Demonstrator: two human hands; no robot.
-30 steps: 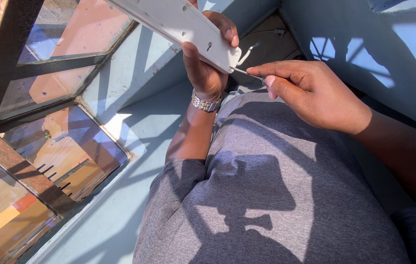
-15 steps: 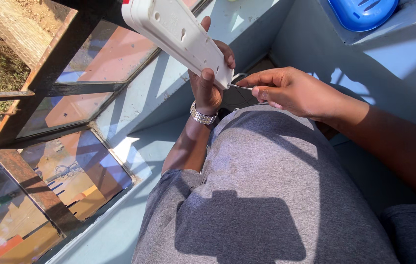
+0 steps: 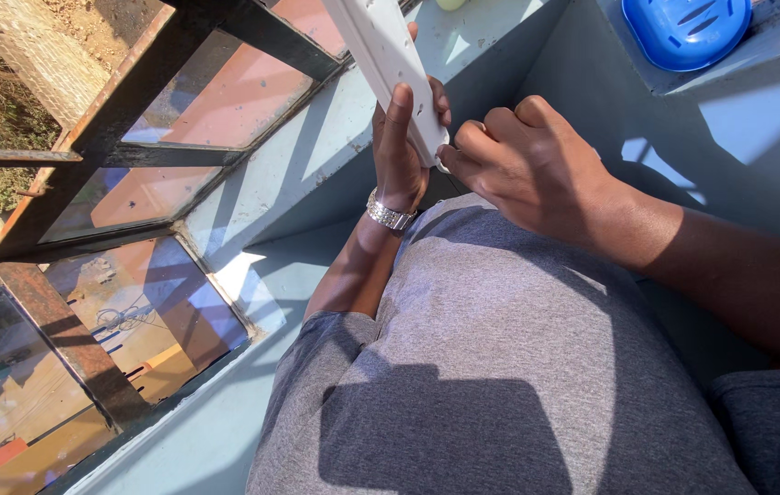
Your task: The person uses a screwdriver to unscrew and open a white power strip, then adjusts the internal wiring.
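From the head camera, looking down past the person's grey T-shirt [image 3: 518, 367], the left hand [image 3: 401, 151] sits just above the middle of the frame. Its fingers are closed round the lower end of a long white plastic power strip [image 3: 388, 64], thumb pressed flat along its face, so the strip stands tilted up toward the top edge, where its far end runs out of view. Held that way, the bottom end is offered to the other hand.

The right hand [image 3: 532, 165] comes in from the right, fingers curled tight and touching the strip's lower end. Something small seems pinched there, but the knuckles hide it, so I cannot tell what.

The strip looks smooth, hard and flat-sided with rounded corners, bright in the sun. A silver metal link watch [image 3: 388, 214] circles the left wrist.

In the left half of the frame a rusty iron window grille [image 3: 115, 119] with flaking bars crosses over dusty panes. The pale blue painted sill [image 3: 316, 156] below it is matte and speckled. At upper right, a glossy blue plastic lid-like object [image 3: 686, 32] with moulded ridges lies on a ledge of the same paint.
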